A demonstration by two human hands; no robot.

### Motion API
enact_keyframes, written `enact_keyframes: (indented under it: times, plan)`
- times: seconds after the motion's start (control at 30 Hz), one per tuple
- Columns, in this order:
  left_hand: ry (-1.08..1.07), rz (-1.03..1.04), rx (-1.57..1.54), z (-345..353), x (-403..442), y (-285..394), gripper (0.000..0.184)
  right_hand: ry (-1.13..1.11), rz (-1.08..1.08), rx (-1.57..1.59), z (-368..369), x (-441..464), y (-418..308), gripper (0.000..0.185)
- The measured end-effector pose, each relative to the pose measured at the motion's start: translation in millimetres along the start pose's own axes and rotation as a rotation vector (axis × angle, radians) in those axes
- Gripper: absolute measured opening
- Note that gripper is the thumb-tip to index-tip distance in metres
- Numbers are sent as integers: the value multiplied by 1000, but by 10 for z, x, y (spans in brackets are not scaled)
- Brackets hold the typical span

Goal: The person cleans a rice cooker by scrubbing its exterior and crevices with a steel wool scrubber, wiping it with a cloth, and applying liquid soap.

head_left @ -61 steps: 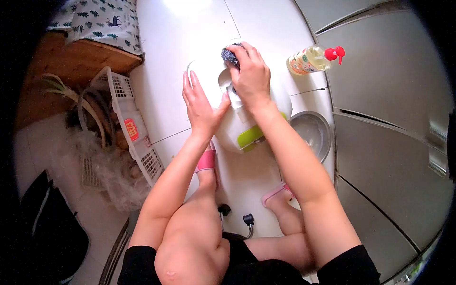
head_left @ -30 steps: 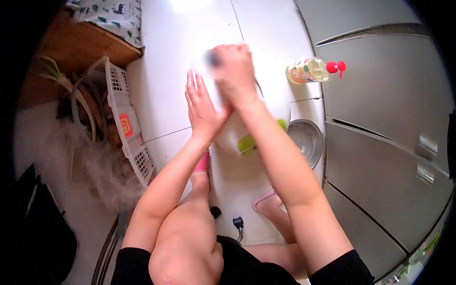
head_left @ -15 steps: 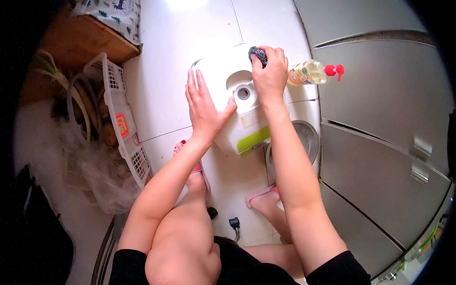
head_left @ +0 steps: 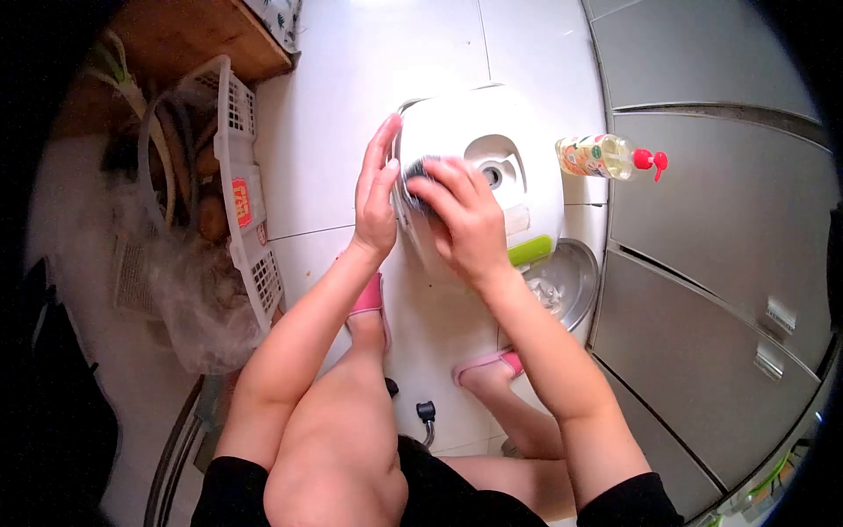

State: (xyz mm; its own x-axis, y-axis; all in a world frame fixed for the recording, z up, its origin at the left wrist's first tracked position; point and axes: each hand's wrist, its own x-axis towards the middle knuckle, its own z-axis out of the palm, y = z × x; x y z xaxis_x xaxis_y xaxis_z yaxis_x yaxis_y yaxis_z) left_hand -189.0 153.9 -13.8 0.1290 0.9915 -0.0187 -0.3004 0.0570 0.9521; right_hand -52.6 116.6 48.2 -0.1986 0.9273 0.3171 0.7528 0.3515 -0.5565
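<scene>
A white rice cooker (head_left: 457, 123) with a round steam vent and a green front panel stands on the floor before me. My right hand (head_left: 470, 220) has its fingers closed over a dark scouring pad (head_left: 420, 169), pressed on the left edge of the cooker's top; hand and pad are slightly blurred. My left hand (head_left: 378, 206) lies along the cooker's left side, fingers stretched out and holding nothing. To the right of the cooker is a clear bottle of yellowish liquid (head_left: 595, 156) with a red pump top.
A metal basin (head_left: 587, 285) with pale, wet-looking contents sits at lower right, beside grey cabinet doors (head_left: 702, 211). On the left stands a white plastic crate (head_left: 235, 149) of vegetables and a clear plastic bag (head_left: 206, 307). A black-ended hose (head_left: 426, 411) lies between my feet.
My right hand has carried the scouring pad from the cooker's far right to its left edge. My left hand has shifted off the top to the side. The view has swung slightly.
</scene>
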Motion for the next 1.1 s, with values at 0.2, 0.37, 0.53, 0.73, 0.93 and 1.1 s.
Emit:
enact_keyframes:
  times: [0.2,0.37,0.53,0.73,0.93,1.1]
  plan:
    - [-6,49,38,75,21,-37,57,46,19,4,-28,-193,46,41]
    - [-2,89,132,53,23,-90,53,159,132,22,155,362,174,36]
    - [30,120,147,55,59,-204,49,185,156,23,116,181,66,39]
    - [51,119,234,49,46,-207,47,125,264,7,-13,-583,-261,54]
    - [56,131,217,33,58,-249,47,184,260,0,96,-228,-100,50]
    - [49,140,208,65,59,-212,47,261,214,-47,192,270,151,43]
